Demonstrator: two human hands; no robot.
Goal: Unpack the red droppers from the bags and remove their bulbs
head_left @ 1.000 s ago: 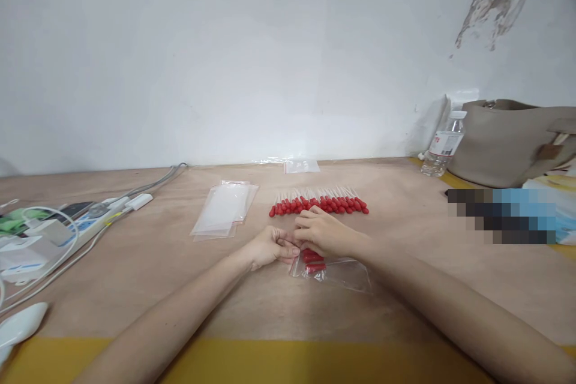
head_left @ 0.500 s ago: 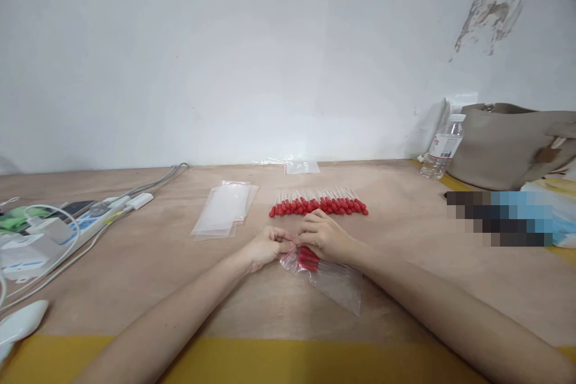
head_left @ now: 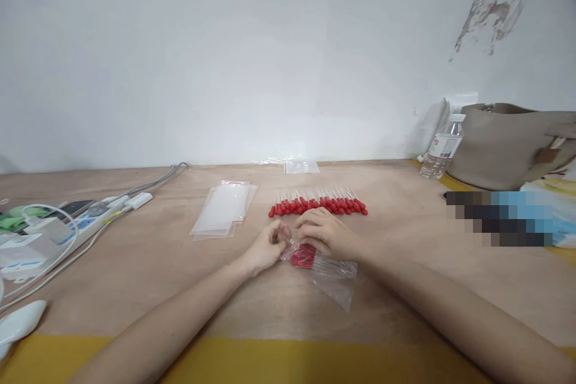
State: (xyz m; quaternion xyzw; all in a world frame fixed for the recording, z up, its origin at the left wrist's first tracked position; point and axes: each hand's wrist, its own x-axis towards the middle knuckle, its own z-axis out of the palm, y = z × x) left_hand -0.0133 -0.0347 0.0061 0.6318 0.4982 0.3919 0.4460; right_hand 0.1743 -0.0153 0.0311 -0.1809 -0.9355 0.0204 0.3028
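A clear zip-lock bag [head_left: 335, 289] lies slanted on the table in front of me, with several red-tipped sticks [head_left: 303, 256] inside it. At the bag's left end, my left hand [head_left: 269, 245] is closed, its thumb and fingers pinching the mouth. My right hand [head_left: 324, 231] bends over the upper edge of the mouth, fingers curled together on the plastic; its fingertips are partly hidden. Just beyond the right hand, a row of red-tipped sticks [head_left: 344, 206] lies with the red ends toward me.
Flat empty bags [head_left: 222, 209] are stacked left of the row, and another small bag [head_left: 301, 167] lies by the wall. A power strip [head_left: 85, 222] with cables is at left. A water bottle [head_left: 443, 147] and a grey handbag [head_left: 504, 147] stand at right.
The filled bag has shifted slightly left, and its red tips show more fully. My right hand's fingers have lifted and curled a little; the left hand stays near the mouth.
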